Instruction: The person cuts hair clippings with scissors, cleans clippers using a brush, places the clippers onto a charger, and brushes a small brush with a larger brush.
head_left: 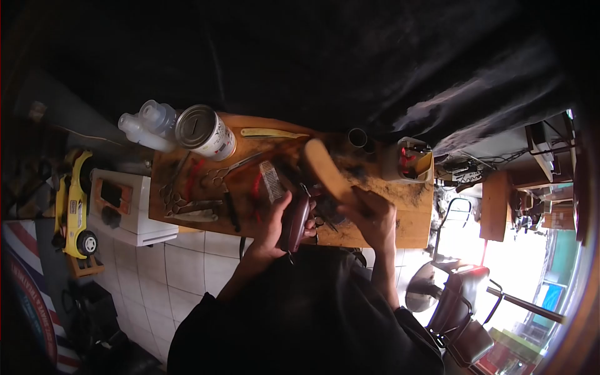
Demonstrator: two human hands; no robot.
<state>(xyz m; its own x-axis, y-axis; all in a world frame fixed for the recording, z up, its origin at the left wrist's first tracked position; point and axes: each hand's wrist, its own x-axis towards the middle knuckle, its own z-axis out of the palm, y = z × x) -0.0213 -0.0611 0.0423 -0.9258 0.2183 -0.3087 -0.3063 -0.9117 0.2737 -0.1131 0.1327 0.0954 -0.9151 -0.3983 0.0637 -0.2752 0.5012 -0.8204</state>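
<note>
My left hand [273, 228] is wrapped round a dark maroon hair clipper [295, 224], held over the front edge of the wooden table [409, 215]. In my right hand [374, 215] is a brush with a long pale wooden back [327, 170], tilted up and to the left; its bristles are hard to make out. A clear comb-like piece [270, 181] is just above my left thumb. Scissors [215, 176] and a straight razor with a pale handle [272, 133] lie on the tabletop. Dark hair clippings are scattered across the wood.
A large can [206, 131] and clear bottles [150, 125] stand at the back left. A container of small items [412, 164] is at the right end. A white cabinet [134, 212] and yellow toy car [76, 212] are left; a barber chair [459, 300] is right.
</note>
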